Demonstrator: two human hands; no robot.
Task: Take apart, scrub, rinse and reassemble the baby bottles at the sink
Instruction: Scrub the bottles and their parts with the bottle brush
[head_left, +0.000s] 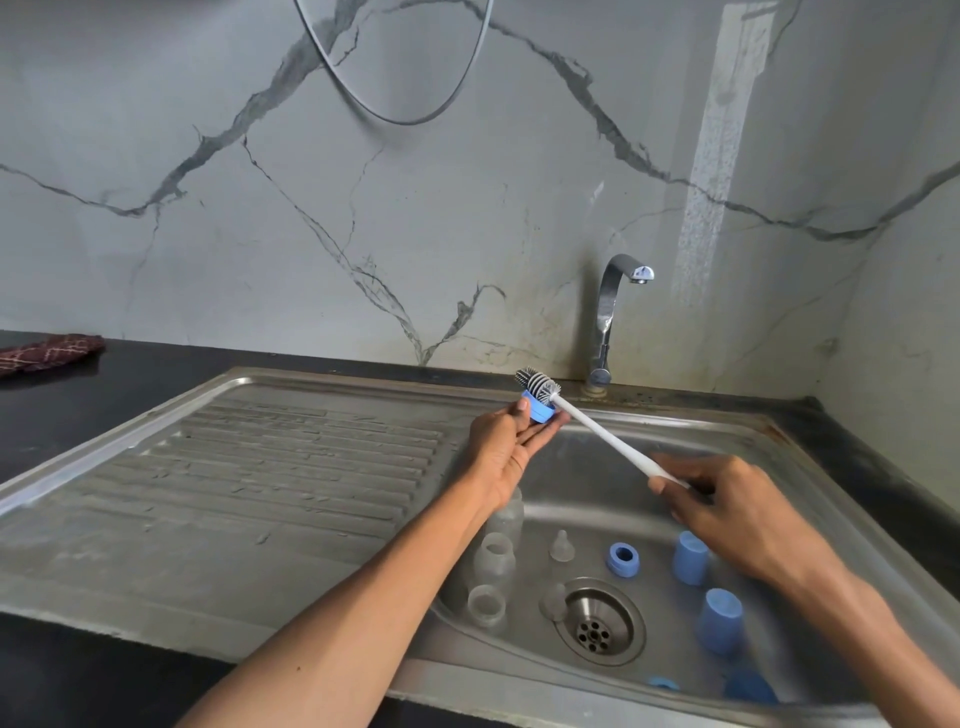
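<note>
Left hand (506, 441) pinching one blue collar ring (537, 410) at twelve o'clock above sink (810, 457); right hand (737, 514) clamped on one brush (540, 385). In basin: three clear bottles (493, 561), two nipples (562, 546), another ring (622, 559), two caps (721, 619). Ribbed drainboard (291, 467) at nine o'clock.

Dull scratched steel sink (311, 467), glossy chrome tap (605, 312), veined marble-look wall (363, 182).
</note>
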